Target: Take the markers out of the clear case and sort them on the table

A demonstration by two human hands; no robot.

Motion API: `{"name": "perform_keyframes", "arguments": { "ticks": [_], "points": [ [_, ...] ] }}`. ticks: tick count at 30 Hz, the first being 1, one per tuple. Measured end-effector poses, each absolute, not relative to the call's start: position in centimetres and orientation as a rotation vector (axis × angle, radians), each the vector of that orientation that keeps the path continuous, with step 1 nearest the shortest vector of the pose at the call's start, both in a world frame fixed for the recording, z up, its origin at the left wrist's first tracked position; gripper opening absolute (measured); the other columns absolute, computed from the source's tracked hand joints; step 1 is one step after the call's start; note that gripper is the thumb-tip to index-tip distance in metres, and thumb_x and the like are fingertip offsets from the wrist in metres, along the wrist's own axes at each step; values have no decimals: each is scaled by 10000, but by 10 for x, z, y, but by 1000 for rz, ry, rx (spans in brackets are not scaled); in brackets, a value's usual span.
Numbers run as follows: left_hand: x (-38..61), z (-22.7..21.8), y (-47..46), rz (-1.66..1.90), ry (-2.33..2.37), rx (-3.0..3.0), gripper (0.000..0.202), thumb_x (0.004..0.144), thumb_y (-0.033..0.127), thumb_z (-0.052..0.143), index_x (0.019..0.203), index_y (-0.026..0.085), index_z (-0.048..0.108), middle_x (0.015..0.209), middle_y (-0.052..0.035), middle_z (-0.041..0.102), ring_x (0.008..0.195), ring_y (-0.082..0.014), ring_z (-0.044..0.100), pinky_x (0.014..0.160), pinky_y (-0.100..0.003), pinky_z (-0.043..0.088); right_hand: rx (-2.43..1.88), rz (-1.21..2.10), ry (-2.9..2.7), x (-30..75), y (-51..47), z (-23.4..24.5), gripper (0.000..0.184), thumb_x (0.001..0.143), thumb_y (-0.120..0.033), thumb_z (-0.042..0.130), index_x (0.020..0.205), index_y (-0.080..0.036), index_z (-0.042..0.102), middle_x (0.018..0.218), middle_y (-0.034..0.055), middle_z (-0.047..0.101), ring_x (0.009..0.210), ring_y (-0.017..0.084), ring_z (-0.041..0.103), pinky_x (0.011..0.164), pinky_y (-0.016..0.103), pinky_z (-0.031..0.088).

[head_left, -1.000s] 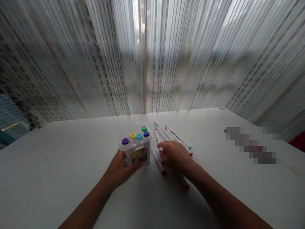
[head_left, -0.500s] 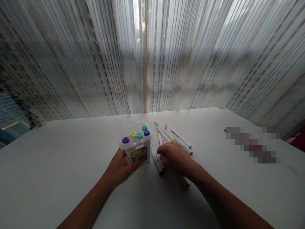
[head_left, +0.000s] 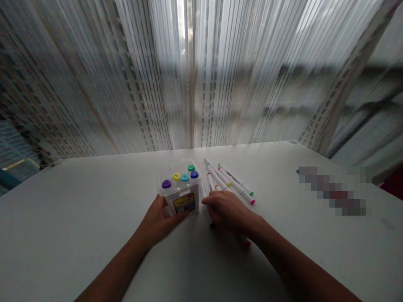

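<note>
The right hand (head_left: 227, 212) is sliding leftward across the loose white markers with coloured end caps (head_left: 231, 183), its fingertips now nearer the clear plastic marker box with a yellow label (head_left: 180, 189) than a second ago, when they were lying further out over the pens. The grey-tipped marker that was showing whole beside the box is now mostly covered by the hand, so the fingers appear to be gathering or curling onto it; whether they are actually pinching it is hard to tell under the palm. The left hand (head_left: 159, 221) is staying wrapped around the near lower side of the box, thumb along its front, holding it upright on the white table (head_left: 78, 218). Five coloured caps, purple, yellow, teal, green and blue, are standing inside it. Both forearms are reaching in from the bottom edge, the right one angled across, palm down and wrist low.
</note>
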State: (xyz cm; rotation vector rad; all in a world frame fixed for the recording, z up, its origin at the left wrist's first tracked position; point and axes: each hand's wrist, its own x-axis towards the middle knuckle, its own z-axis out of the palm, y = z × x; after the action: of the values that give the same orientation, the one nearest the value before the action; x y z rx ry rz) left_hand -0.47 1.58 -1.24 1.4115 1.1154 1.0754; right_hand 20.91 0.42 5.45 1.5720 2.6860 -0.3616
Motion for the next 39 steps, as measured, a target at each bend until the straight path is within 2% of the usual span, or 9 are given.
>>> {"name": "perform_keyframes", "arguments": {
  "ticks": [5, 10, 15, 21, 25, 30, 39],
  "points": [
    [-5, -12, 15, 1086, 1109, 1400, 604, 580, 468, 877, 1042, 174, 621, 1125, -120, 728, 1070, -336, 681, 951, -529, 534, 1623, -405, 2720, 211, 5, 49, 304, 860, -89, 510, 1099, -149, 690, 1067, 126, 730, 966, 234, 678, 775, 298, 474],
    [-4, -11, 14, 1078, 1115, 1411, 596, 599, 445, 869, 1065, 170, 621, 1084, -122, 740, 1002, -325, 705, 909, -520, 556, 1723, -419, 2750, 211, 5, 45, 358, 882, -91, 486, 1193, -142, 654, 1122, 136, 723, 999, 227, 675, 809, 304, 469],
    [-4, -13, 14, 1084, 1078, 1447, 558, 621, 460, 857, 1047, 172, 641, 1146, -136, 724, 1072, -345, 681, 925, -518, 548, 1765, -421, 2702, 210, 3, 50, 334, 902, -89, 457, 1173, -128, 648, 1075, 140, 730, 972, 215, 681, 791, 289, 464],
    [-3, -15, 13, 1083, 1083, 1435, 576, 623, 469, 858, 1062, 168, 640, 1136, -132, 726, 1082, -343, 678, 949, -531, 537, 1778, -428, 2685, 209, 1, 53, 331, 908, -94, 451, 1172, -115, 649, 1115, 143, 711, 1017, 222, 670, 839, 301, 474],
    [-3, -12, 13, 1090, 1041, 1419, 592, 622, 469, 862, 1071, 159, 630, 1184, -142, 709, 1093, -335, 677, 968, -519, 534, 1990, -220, 2594, 218, 6, 57, 317, 935, -142, 429, 1143, -129, 667, 1141, 130, 687, 1026, 235, 657, 865, 321, 477],
    [-4, -10, 14, 1069, 1063, 1407, 615, 608, 472, 874, 1074, 171, 609, 1178, -130, 713, 1092, -331, 680, 972, -517, 536, 2235, -12, 2317, 239, 19, 59, 329, 936, -163, 423, 1129, -132, 688, 1230, 148, 645, 1143, 269, 591, 914, 341, 469],
    [-3, -12, 14, 1082, 1072, 1377, 646, 589, 457, 879, 1097, 176, 594, 1117, -118, 731, 1041, -324, 704, 956, -524, 544, 2259, -124, 2096, 257, 29, 56, 366, 948, -177, 387, 1125, -158, 707, 1197, 160, 657, 1043, 273, 664, 819, 353, 487]
  ]
}}
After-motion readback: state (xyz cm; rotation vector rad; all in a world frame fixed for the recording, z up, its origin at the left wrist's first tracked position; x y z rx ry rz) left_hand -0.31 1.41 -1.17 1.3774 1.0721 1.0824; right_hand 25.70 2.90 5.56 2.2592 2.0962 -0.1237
